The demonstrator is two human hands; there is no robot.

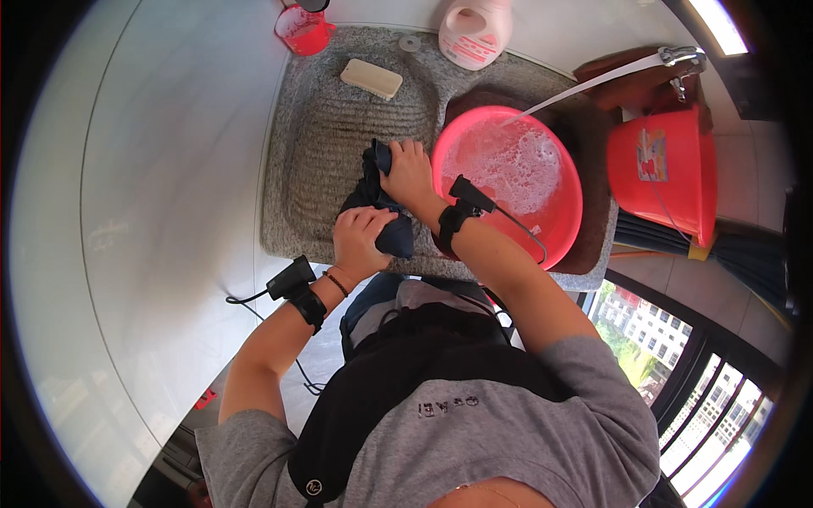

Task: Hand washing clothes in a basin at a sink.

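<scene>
Both hands grip a bunched dark navy cloth [368, 190] over the ribbed washboard side of a stone laundry sink [311, 152]. My left hand [362, 240] holds its near end by the sink's front edge, and a fold bulges out to the right of the fingers. Farther back, my right hand [409, 174] is closed around the other end, next to the rim of a pink plastic basin [577, 209]. Foamy water [508, 165] fills much of that basin, which sits in the sink's deeper bowl. The cloth's underside is hidden.
Water runs from a metal faucet [679, 57] into the basin. A scrubbing brush [371, 79] lies bristles down at the washboard's back. Behind stand a red plastic cup [308, 35] and a pink detergent bottle [475, 35]. A red bucket [683, 171] is at the right.
</scene>
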